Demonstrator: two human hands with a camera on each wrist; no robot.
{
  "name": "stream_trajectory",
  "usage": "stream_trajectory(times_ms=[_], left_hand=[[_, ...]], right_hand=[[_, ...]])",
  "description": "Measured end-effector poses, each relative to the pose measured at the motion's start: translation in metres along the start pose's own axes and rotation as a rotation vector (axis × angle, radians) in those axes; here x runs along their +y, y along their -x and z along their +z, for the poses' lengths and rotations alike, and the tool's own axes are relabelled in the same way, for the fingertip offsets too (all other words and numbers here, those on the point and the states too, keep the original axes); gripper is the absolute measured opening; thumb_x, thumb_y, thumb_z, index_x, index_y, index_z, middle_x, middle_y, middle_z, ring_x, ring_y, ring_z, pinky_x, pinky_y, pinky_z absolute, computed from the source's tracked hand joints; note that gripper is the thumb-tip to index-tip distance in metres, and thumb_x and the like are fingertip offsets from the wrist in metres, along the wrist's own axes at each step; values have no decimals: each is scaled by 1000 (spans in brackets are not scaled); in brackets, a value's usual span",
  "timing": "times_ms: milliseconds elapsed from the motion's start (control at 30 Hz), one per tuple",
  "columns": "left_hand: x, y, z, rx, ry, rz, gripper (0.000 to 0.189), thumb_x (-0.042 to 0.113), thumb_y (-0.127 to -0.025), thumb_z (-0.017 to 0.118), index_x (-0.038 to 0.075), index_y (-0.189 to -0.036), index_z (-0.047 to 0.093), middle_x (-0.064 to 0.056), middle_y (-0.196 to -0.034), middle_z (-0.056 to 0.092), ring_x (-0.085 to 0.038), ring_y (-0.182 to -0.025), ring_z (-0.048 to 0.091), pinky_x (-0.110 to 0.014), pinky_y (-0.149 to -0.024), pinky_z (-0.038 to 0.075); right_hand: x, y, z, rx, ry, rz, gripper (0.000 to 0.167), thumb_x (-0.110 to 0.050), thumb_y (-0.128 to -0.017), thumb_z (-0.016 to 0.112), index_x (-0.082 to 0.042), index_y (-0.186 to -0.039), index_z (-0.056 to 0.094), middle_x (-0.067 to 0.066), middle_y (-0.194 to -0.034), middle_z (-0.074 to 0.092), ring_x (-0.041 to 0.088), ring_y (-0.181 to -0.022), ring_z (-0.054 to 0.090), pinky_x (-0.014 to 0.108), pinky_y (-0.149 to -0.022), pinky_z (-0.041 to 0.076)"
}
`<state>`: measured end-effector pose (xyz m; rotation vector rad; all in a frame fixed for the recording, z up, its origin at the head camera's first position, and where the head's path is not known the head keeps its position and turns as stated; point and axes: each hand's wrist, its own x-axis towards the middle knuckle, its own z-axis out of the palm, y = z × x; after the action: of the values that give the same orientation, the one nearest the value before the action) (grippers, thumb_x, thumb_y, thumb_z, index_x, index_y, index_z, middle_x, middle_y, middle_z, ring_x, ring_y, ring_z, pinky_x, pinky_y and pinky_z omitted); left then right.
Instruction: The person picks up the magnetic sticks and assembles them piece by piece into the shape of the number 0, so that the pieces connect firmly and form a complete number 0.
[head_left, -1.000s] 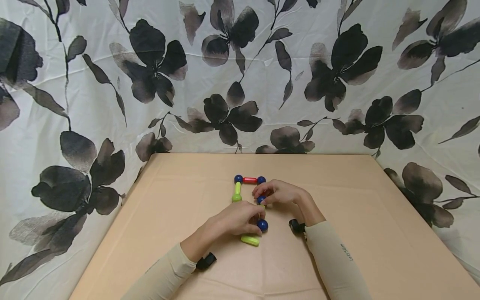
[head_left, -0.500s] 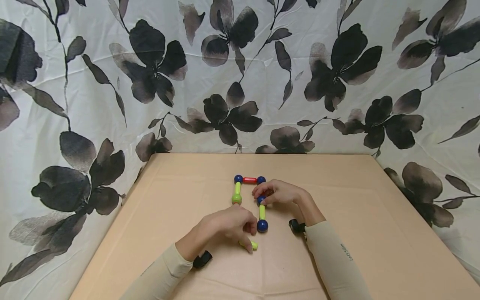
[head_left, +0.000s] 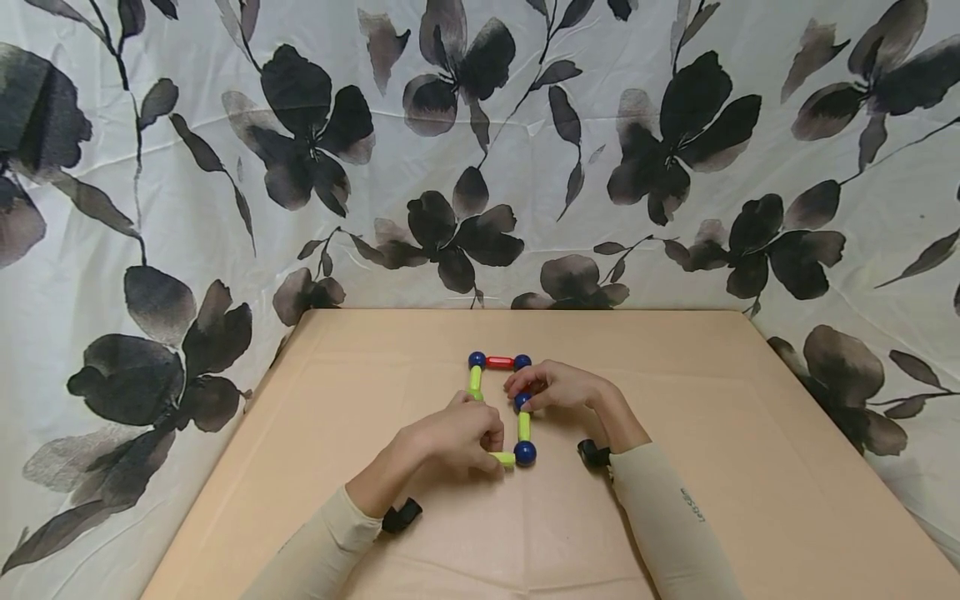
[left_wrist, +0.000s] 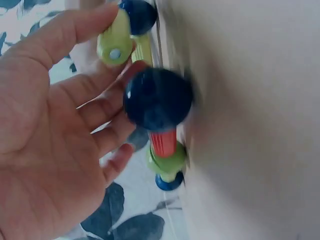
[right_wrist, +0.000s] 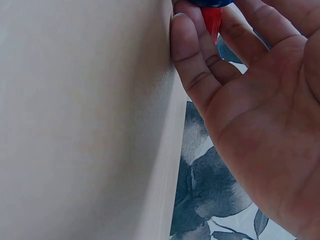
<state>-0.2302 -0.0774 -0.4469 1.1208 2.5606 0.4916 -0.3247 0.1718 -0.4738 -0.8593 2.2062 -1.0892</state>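
My left hand [head_left: 453,437] pinches a yellow-green magnetic rod [left_wrist: 114,47] between thumb and fingers. One end of that rod meets the blue ball [head_left: 525,453] at the near right corner of a frame of rods and balls; a metal tip shows at its other end. My right hand [head_left: 566,387] holds another blue ball [head_left: 522,402] on the right side, joined to the near ball by a yellow-green rod [head_left: 524,427]. At the far end, a red rod [head_left: 499,362] links two blue balls. The left side's green ball is mostly hidden behind my left hand.
The pieces lie on a tan table [head_left: 645,517]. Behind it hangs a white cloth [head_left: 555,167] with dark flowers. In the left wrist view, a blue ball [left_wrist: 157,100] sits close by my left fingers, with a red rod [left_wrist: 164,144] beyond it.
My left hand has let go near the right side, picked up the loose yellow-green rod and brought it up against the near blue ball. My right hand has stayed in place.
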Motion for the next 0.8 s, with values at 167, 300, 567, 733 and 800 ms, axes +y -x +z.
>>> stream_trajectory(times_ms=[167, 300, 567, 733, 800], left_hand=[[-8, -1, -5, 86, 14, -3, 25, 39, -85, 85, 29, -75, 66, 16, -79, 62, -6, -77, 55, -46, -110, 26], [-11, -4, -1, 80, 19, 10, 24, 40, -85, 86, 29, -76, 66, 18, -78, 61, -5, -77, 54, -46, -109, 26], [-12, -7, 5, 95, -27, 22, 26, 41, -82, 88, 30, -74, 66, 17, -75, 60, -3, -77, 54, -49, -107, 26], [-12, -8, 6, 110, -57, 35, 26, 42, -82, 88, 30, -75, 66, 12, -79, 65, -4, -78, 54, -50, -108, 27], [-12, -9, 7, 108, -60, 39, 26, 43, -82, 88, 31, -76, 66, 13, -78, 64, -3, -78, 53, -50, -107, 27]], right_hand=[[0, 1, 0, -3, 1, -3, 27, -5, -93, 75, -10, -120, 75, 3, -138, 65, 24, -126, 56, 40, -104, 46], [1, 1, 0, -3, 1, -12, 26, -6, -94, 75, -10, -119, 75, 4, -138, 65, 24, -125, 56, 40, -104, 46], [0, 1, 0, -7, 4, -21, 26, -5, -93, 75, -10, -119, 75, 3, -138, 66, 24, -128, 56, 42, -107, 45], [-1, 1, 0, -10, 8, -30, 25, -6, -94, 74, -9, -119, 75, 6, -139, 66, 26, -130, 56, 44, -108, 45], [-1, 2, 0, -11, 7, -31, 25, -6, -94, 74, -10, -119, 75, 6, -139, 66, 25, -130, 56, 43, -107, 46]])
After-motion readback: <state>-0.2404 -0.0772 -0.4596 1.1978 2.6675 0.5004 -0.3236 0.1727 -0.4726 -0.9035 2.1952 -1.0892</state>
